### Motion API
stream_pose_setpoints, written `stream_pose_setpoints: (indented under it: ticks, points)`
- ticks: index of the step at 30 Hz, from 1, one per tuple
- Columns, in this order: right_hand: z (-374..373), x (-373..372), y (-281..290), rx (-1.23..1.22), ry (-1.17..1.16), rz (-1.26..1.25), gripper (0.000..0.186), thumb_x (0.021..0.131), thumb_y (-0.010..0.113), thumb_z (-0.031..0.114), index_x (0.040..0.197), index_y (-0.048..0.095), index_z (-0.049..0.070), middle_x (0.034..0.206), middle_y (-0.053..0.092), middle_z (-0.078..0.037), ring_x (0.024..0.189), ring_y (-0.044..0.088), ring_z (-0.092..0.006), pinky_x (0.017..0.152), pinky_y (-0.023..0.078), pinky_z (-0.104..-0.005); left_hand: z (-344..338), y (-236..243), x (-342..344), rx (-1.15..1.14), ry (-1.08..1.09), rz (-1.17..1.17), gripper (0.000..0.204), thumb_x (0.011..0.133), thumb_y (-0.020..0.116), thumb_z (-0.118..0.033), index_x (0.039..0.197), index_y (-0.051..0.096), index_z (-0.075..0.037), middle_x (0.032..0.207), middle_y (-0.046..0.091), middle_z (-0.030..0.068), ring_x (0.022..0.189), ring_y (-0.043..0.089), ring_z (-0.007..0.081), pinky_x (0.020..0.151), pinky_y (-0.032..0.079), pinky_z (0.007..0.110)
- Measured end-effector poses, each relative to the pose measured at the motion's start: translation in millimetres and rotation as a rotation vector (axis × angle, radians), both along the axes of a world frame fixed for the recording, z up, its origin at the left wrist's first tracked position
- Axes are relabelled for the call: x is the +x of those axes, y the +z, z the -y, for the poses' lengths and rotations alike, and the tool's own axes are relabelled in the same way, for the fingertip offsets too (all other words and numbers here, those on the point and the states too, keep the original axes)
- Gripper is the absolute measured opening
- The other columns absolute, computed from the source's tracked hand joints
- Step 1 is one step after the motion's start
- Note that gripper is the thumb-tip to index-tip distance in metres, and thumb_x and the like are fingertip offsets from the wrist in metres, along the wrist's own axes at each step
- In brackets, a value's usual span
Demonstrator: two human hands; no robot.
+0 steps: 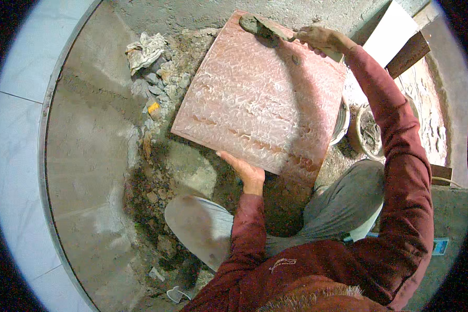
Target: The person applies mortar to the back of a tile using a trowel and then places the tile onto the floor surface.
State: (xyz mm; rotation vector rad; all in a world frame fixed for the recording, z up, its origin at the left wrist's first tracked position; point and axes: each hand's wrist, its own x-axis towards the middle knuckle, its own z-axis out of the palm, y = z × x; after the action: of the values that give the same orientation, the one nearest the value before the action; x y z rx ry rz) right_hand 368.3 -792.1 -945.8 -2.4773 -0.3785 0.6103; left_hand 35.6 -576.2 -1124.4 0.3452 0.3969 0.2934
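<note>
Head view: tile held tilted above a dug-out floor, mortar being worked at its far corner.

Nearest, the left hand (pixel 247 171) is pressed under the near edge of the reddish tile (pixel 255 99), fingers clamped on it. Farther off, the right hand (pixel 317 37) is closed on a trowel (pixel 262 27) at the far corner. A slip is judged possible, since only one hand steadies the tile over the rubble (pixel 161 78).

A crumpled rag (pixel 144 50) lies among grey rubble (pixel 158 83) on the rough cement floor (pixel 86 156), a mortar-caked bucket (pixel 368 134) stands at right, white tiles (pixel 21 88) line the left edge.
</note>
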Motion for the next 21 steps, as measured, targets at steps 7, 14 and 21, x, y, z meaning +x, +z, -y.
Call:
stream_pose_setpoints:
  ticks: [7,14,21]
  points:
    - [-40,-62,-16,0.055,0.136,-0.125,0.027,0.097,0.053,0.031,0.118,0.059,0.015,0.076,0.052,0.003,0.054,0.05,-0.0085,0.043,0.042,-0.0247,-9,15,-6,0.073,0.041,-0.15,0.103,0.085,0.03,-0.086,0.16,0.009,-0.018,0.165,0.011,0.0078,0.15,0.016,0.0324,0.122,0.016,0.053]
    - [-50,-43,-41,-0.405,0.377,1.076,0.034,0.097,0.053,0.041,0.106,0.054,0.009,0.085,0.067,-0.02,0.077,0.068,-0.0397,0.06,0.052,-0.0506,-10,3,-6,0.021,-0.012,-0.071,0.102,0.085,0.029,-0.086,0.16,0.009,-0.019,0.165,0.011,0.0085,0.15,0.016,0.0325,0.122,0.016,0.052]
    - [-49,-14,-28,0.033,0.27,0.051,0.032,0.098,0.054,0.04,0.108,0.059,0.011,0.067,0.056,-0.003,0.052,0.058,-0.0195,0.043,0.046,-0.036,-10,-9,-4,0.025,0.021,-0.058,0.101,0.087,0.027,-0.085,0.16,0.008,-0.019,0.165,0.01,0.0088,0.15,0.015,0.0325,0.122,0.014,0.051]
